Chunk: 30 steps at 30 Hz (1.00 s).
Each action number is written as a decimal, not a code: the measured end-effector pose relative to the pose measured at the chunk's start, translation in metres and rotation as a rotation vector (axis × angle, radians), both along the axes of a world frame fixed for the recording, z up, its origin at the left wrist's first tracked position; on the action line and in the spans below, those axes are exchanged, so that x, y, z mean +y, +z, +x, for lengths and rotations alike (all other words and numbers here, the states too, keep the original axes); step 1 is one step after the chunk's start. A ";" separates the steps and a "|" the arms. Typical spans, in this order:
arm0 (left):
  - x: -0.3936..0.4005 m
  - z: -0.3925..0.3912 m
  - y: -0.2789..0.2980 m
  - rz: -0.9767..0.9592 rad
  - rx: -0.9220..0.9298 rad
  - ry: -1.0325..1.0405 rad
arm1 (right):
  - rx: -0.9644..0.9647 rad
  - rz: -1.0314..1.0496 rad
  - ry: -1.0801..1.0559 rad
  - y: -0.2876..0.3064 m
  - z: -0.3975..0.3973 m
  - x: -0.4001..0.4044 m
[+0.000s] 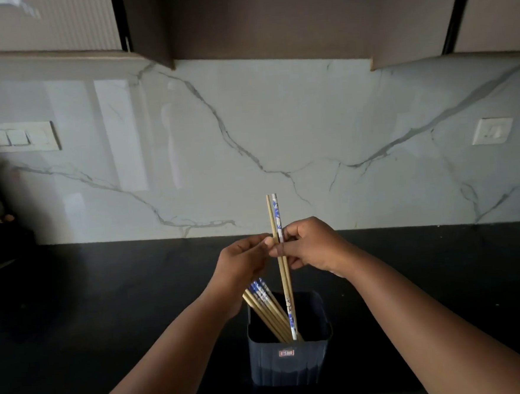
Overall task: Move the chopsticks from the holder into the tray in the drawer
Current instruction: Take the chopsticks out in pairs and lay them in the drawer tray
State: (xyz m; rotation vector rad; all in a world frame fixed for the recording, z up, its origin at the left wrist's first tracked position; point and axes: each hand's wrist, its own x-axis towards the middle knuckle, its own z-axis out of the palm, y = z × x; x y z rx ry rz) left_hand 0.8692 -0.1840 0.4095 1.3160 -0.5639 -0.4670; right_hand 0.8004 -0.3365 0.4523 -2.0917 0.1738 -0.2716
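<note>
Chopsticks come out of the holder, a pair at a time.

On the dark counter [75, 302], the left hand [241, 259] pinches a raised pair of chopsticks [277, 226] with curled fingers, while the right hand [311, 245] grips the same pair from the other side, apparently squaring their ends. Their tips dip into the dark square holder [290, 361] below, where the remaining chopsticks [264, 304] lean left. The drawer and its tray are out of sight.

black countertop [106, 300]; dark square holder [290, 361] standing on it, near front edge.
</note>
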 end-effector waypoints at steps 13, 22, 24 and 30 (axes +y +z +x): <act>-0.023 0.002 0.055 0.147 -0.011 -0.135 | -0.102 0.084 -0.044 0.019 -0.010 -0.003; -0.019 0.005 0.061 0.063 0.089 -0.045 | -0.133 -0.059 -0.114 0.049 -0.029 -0.013; -0.016 0.009 0.064 0.082 0.097 -0.041 | -0.223 -0.236 -0.088 0.066 -0.040 -0.015; -0.016 0.011 0.072 0.065 0.135 -0.078 | -0.883 -1.470 0.309 0.070 -0.061 -0.013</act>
